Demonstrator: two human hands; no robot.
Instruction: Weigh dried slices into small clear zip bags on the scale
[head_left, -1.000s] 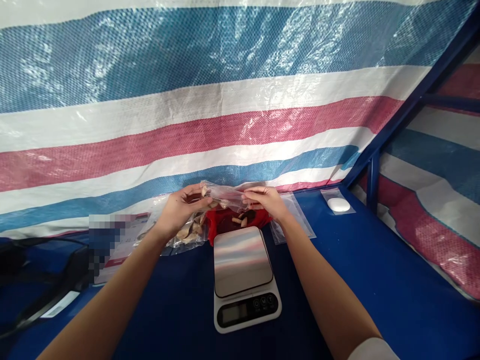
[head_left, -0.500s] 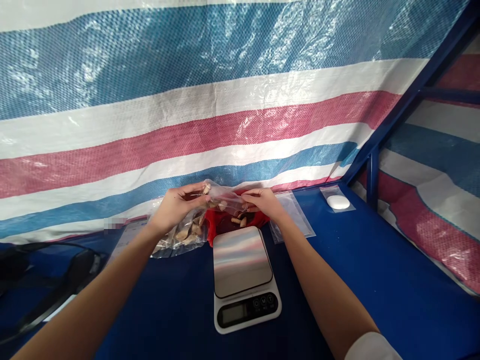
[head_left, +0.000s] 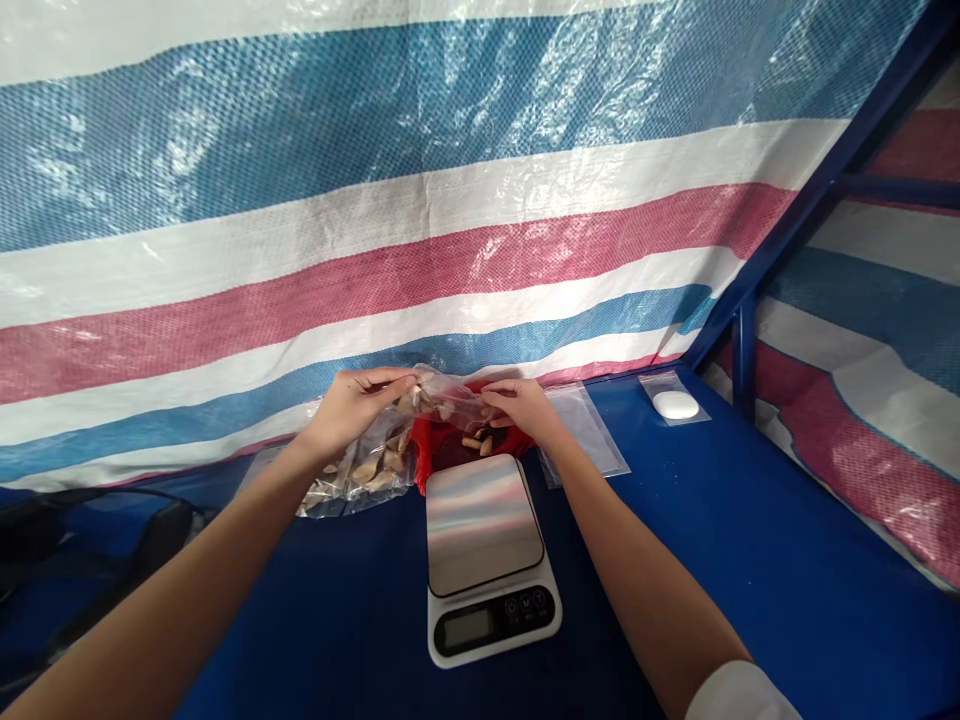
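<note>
Between my two hands a clear plastic bag (head_left: 444,390) is held up, with a few tan, mushroom-like pieces inside. My left hand (head_left: 358,408) pinches its left edge between thumb and fingers. The right edge is gripped by my right hand (head_left: 521,408), whose fingertips are partly hidden by the plastic. Below the bag lies an open red bag (head_left: 426,455) with several mushroom-like pieces (head_left: 478,441) in it. Filled clear bags (head_left: 364,475) of similar pieces rest under and beside my left hand. In front of the red bag stands a kitchen scale (head_left: 486,530), its plate bare and its display blank.
Flat clear bags (head_left: 589,435) lie right of the red bag. Farther right, a white rounded object (head_left: 676,404) sits on a small clear bag. Dark, blurred gear with a cable (head_left: 142,545) is at the left. Striped sheeting (head_left: 420,230) rises behind the blue table (head_left: 720,560).
The mushroom piece at my left fingertips has dropped lower into the clear bag. Both hands keep their hold on the bag, and my view has shifted slightly.
</note>
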